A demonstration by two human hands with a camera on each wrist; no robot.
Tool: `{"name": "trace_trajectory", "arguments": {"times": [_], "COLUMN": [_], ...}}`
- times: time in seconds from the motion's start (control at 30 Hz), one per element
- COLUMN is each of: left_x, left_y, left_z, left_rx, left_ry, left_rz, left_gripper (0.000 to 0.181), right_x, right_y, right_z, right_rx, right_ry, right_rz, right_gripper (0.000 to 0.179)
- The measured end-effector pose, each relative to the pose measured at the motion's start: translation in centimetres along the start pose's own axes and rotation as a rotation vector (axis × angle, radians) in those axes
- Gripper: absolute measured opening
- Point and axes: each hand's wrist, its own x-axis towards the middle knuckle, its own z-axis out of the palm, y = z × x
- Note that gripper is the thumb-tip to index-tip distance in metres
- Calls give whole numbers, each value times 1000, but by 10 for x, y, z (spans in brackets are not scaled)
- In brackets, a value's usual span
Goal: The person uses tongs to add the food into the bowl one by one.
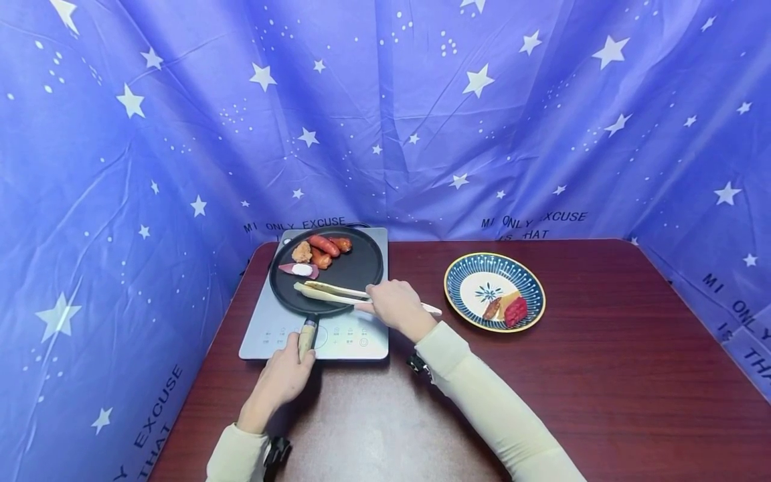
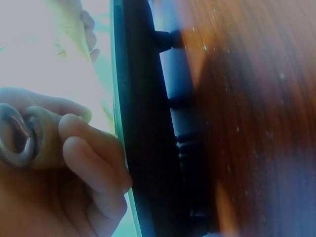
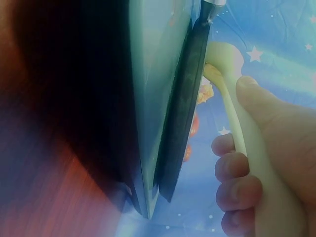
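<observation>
My left hand (image 1: pixel 282 376) grips the wooden-look handle (image 1: pixel 307 340) of a round black frying pan (image 1: pixel 349 271), its fingers curled round it in the left wrist view. My right hand (image 1: pixel 397 306) holds cream-coloured tongs (image 1: pixel 337 293) low over the pan's near side, tips pointing left. In the right wrist view the fingers (image 3: pixel 239 192) wrap the tongs; whether anything sits between the tips I cannot tell. On the pan's far left lie a red sausage (image 1: pixel 324 245), glossy brown meat pieces (image 1: pixel 321 258), a crumbly golden piece (image 1: pixel 302 252) and a purple-edged piece with a white middle (image 1: pixel 301 269).
Beneath the pan is a silver induction cooker (image 1: pixel 259 338) with touch markings. A blue-patterned plate (image 1: pixel 470 284) stands to the right, carrying a red piece (image 1: pixel 516 312), a brown piece (image 1: pixel 492 308) and a yellowish one. Blue star-printed curtains (image 1: pixel 385 134) enclose the reddish-brown table (image 1: pixel 602 348).
</observation>
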Motion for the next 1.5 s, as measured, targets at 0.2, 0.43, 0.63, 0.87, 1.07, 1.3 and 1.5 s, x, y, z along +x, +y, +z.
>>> {"name": "trace_trajectory", "arguments": {"times": [0.2,0.43,0.63,0.87,1.07,1.3,1.5], "left_x": [0,-1,-1,-1,0,-1,0], "left_y": [1,1,1,1,0,-1,-2], "left_z": [0,-1,-1,0,0,0,0], "left_rx": [-5,-9,-6,-5,-5,-11,-13], "left_ry": [4,-1,-1,-5,-11,-14,-12], "left_rz": [-5,-2,-4,-4,-8,-7,-3], "left_gripper": [30,30,31,32,32,32,30], "right_x": [3,7,11,13,15,12,9], "right_y": [-3,-4,-4,-4,-4,-7,-7], "right_z": [1,2,2,2,3,3,-3], "right_rx": [-33,-27,-19,-15,-40,-36,-11], "right_ry": [-20,-46,-42,-29,-7,-42,-90], "right_rz": [13,31,39,49,55,71,94], "right_gripper": [44,44,43,42,42,45,52]}}
